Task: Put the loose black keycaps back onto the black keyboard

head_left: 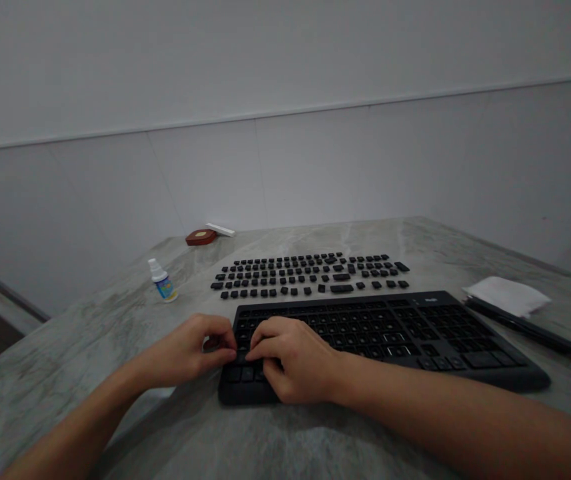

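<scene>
A black keyboard (355, 333) lies in front of me, many of its key positions bare of caps. My left hand (200, 347) is at its left edge, thumb and forefinger brought together at the leftmost keys; whatever is between the tips is too small to make out. Just to the right, my right hand (292, 357) rests over the left part of the keyboard with fingers bent and tips close together at the keys. Its fingers cover what they touch. A few flat keycaps (240, 375) sit in the lower left corner. Behind the keyboard, loose black keycaps (285, 272) lie in rows.
A small white spray bottle (164, 281) with a blue label stands at the left. Farther back are a reddish-brown case (200, 237) and a white bar (220, 229). On the right, a black stick-like object (522, 327) lies beside a folded white cloth (508, 295). A wall (285, 160) rises behind.
</scene>
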### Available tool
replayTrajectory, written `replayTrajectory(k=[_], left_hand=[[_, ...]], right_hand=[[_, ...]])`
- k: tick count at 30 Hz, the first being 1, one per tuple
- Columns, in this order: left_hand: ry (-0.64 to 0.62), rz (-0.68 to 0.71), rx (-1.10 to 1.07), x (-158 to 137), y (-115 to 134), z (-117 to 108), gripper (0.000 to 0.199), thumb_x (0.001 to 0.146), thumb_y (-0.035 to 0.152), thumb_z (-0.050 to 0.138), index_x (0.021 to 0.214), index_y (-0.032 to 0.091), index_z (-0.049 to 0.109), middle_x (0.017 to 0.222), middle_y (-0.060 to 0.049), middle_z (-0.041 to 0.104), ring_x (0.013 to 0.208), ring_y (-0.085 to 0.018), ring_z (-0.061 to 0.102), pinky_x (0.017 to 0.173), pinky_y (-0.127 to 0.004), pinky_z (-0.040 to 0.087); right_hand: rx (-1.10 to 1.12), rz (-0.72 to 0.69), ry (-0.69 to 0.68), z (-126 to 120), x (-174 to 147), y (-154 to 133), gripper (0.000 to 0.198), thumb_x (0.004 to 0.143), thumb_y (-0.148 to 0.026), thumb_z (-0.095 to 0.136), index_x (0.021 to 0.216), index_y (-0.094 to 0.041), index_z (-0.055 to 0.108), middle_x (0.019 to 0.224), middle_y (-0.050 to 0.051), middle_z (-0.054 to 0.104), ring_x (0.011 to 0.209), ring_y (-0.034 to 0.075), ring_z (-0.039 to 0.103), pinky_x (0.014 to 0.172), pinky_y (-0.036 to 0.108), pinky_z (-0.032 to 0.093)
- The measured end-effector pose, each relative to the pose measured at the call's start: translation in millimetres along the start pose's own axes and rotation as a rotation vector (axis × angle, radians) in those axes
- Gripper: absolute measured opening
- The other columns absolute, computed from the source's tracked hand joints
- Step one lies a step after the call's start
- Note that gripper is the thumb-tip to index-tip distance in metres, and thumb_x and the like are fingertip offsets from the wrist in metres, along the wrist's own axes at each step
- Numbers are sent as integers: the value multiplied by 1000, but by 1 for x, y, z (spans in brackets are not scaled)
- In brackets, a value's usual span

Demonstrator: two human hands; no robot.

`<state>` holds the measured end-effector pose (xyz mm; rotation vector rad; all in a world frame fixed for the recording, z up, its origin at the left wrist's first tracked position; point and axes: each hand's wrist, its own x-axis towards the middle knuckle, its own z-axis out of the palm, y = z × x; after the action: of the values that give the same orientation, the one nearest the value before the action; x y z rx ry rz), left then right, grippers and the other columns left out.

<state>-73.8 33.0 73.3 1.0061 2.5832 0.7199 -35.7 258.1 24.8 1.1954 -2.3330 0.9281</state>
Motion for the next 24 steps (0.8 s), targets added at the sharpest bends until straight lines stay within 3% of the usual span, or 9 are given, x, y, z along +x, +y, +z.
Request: replayTrajectory(k=[11,24], left_hand=[[-23,-36,31,-3,3,-4,19,82,36,67,81,17,69,72,1,59,70,-16,54,67,-27,42],[-36,36,-3,-1,-5,-3,20,87,35,61,84,18,71,73,0,62,70,-16,54,67,-26,42]], right_hand=[[-37,5,-23,-1,1,0,18,82,-16,64,94,-14,77,91,8,73,82,20,67,77,30,54],[-16,54,-51,-1,3,2,13,88,-17,66,96,-15,76,90,7,73,84,18,67,81,28,53]])
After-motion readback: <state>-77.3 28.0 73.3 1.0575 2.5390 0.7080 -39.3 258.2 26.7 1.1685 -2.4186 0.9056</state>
